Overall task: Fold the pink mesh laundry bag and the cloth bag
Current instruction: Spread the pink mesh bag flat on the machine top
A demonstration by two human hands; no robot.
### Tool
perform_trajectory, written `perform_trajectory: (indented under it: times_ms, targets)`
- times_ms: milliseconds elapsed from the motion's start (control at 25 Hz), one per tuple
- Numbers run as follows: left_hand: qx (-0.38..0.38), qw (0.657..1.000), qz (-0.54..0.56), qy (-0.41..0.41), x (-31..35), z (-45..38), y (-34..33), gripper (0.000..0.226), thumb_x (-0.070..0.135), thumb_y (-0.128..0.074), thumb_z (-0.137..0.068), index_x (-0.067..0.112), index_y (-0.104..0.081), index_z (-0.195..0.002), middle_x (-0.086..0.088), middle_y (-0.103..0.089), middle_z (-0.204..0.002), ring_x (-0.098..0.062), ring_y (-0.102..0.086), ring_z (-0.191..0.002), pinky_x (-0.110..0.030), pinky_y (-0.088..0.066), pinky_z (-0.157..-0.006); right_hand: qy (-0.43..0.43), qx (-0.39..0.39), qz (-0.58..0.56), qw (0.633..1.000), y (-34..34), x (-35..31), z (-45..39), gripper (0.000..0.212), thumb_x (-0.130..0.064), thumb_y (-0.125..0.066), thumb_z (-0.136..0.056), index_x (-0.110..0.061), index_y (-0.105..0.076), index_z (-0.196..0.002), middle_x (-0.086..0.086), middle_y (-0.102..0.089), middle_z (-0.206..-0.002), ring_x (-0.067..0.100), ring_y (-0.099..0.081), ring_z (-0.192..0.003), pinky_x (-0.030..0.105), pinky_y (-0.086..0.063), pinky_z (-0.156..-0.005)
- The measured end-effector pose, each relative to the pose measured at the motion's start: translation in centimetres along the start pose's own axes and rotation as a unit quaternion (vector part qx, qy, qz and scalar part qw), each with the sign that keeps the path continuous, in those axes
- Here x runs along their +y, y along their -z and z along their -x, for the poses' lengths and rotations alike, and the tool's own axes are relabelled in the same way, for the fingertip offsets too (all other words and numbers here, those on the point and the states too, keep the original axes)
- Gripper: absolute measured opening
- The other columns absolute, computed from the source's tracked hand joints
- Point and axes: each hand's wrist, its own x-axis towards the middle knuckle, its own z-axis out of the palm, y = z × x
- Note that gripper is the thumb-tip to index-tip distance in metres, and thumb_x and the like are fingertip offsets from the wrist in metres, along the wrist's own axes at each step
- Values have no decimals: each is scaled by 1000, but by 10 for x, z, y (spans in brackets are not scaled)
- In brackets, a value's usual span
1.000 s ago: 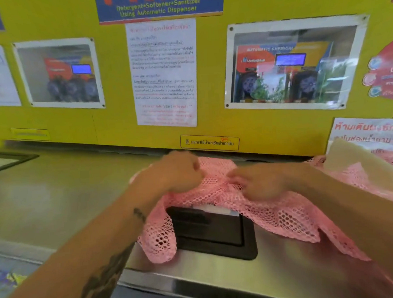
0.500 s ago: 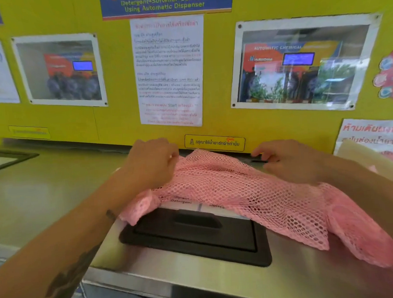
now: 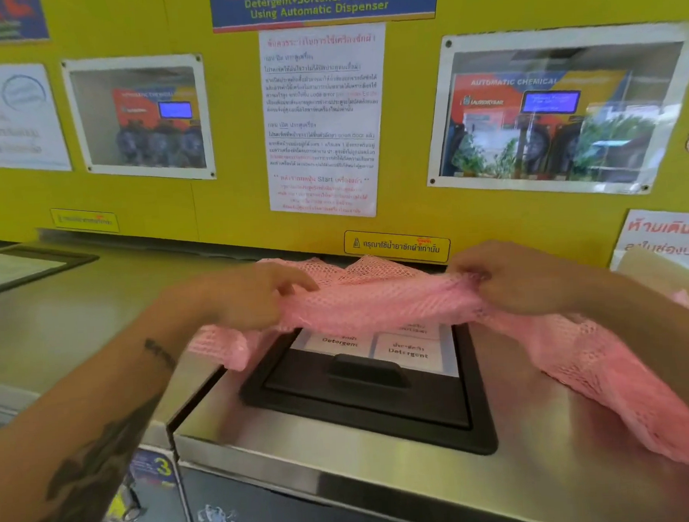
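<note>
On the stainless top of the washing machine [image 3: 344, 444], toward its back edge against the yellow wall [image 3: 228, 211], lies the pink mesh laundry bag [image 3: 381, 299]. It is bunched across the rear of the black detergent lid [image 3: 365, 391], covering the lid's far edge and leaving the white "Detergent" labels [image 3: 409, 349] partly exposed. From there the mesh trails along the right side of the top toward the near right corner.

The left hand [image 3: 253, 293] grips the bag at its left end, fingers curled and closed on a fold of mesh; a loose flap hangs below the hand near the lid's left corner. The right hand [image 3: 511, 280] holds the bag further right, fingers pinched together on the netting, which is drawn taut between the two hands. Both forearms reach in from the near edge; the left bears dark tattoo marks.

A beige cloth bag [image 3: 666, 272] shows only in part at the far right edge, behind the right forearm; its position on the top cannot be determined. Motion blur softens the mesh detail.
</note>
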Motion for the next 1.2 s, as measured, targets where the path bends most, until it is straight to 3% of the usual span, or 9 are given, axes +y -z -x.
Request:
perform_trajectory:
  times_ms: [80, 160, 240, 400, 640, 760, 880, 1000, 1200]
  targets:
    - [6, 992, 127, -23, -7, 15, 28, 51, 4, -57, -85, 42, -65, -117, 5, -69, -120, -15, -66, -105, -35, -52, -93, 11, -52, -152, 987, 30, 4, 16, 34, 11, -53, -80, -17, -72, -84, 3, -69, -78, 14, -58, -72, 39, -40, -70]
    - [-80, 961, 262, -30, -10, 30, 49, 41, 21, -71, -78, 31, -70, -118, -1, -73, -115, -20, -68, -102, -34, -53, -89, -25, -131, -298, 945, 45, 11, 25, 28, 0, -62, -83, -9, -72, -107, 12, -75, -101, 21, -68, -88, 38, -47, -82]
    - [-129, 945, 301, -9, -10, 31, 52, 52, 39, -75, -71, 24, -69, -120, -10, -75, -109, -24, -70, -96, -36, -51, -85, -64, -108, -308, 943, 41, 15, 21, 28, -7, -64, -88, -12, -69, -114, 10, -74, -112, 20, -69, -102, 37, -50, -94]
    - [34, 989, 141, 4, -14, -7, 18, 21, 32, -59, -93, 31, -67, -113, 3, -72, -116, -15, -67, -105, -35, -49, -93, -47, -51, -20, 997, 7, 2, -2, 30, -21, -57, -96, -30, -61, -124, -3, -62, -127, 11, -58, -109, 32, -46, -95]
    - [20, 993, -110, 47, -34, -59, -53, 71, 68, -36, -89, 38, -19, -151, -4, -13, -164, -30, -13, -149, -58, -10, -119, -71, -141, 15, 987, -39, -18, -37, 51, -33, -33, -104, -24, -27, -153, 0, -25, -162, 21, -34, -143, 36, -28, -114]
    - [-23, 982, -110, 152, -52, -62, -53, 88, 84, -24, -78, 36, -20, -152, -7, -14, -164, -37, -12, -148, -61, -6, -116, -232, -214, 30, 948, -17, -8, -38, 51, -39, -29, -103, -21, -30, -151, 5, -39, -154, 31, -51, -123, 45, -43, -94]
    - [28, 989, -68, 129, -47, -61, -35, 72, 65, -45, -87, 22, -41, -145, -12, -48, -147, -30, -44, -132, -44, -34, -111, -233, -165, 142, 948, -7, 9, -43, 38, -34, -34, -97, -9, -57, -114, 15, -64, -112, 26, -62, -87, 39, -49, -78]
    - [82, 987, -104, 92, -33, -70, -37, 69, 63, -45, -86, 31, -35, -147, -6, -31, -158, -31, -33, -141, -48, -29, -114, -175, 13, 122, 977, -22, 15, -62, 27, -18, -42, -92, -6, -62, -107, 13, -63, -106, 27, -62, -93, 37, -50, -74]
    - [2, 995, -76, 66, -42, -91, -70, 88, 89, -15, -73, 46, -19, -150, -1, -12, -164, -27, -10, -150, -67, -8, -114, -180, 16, 33, 983, -62, 4, -81, 19, -28, -55, -84, -15, -61, -96, 1, -63, -94, 24, -63, -91, 39, -54, -78]
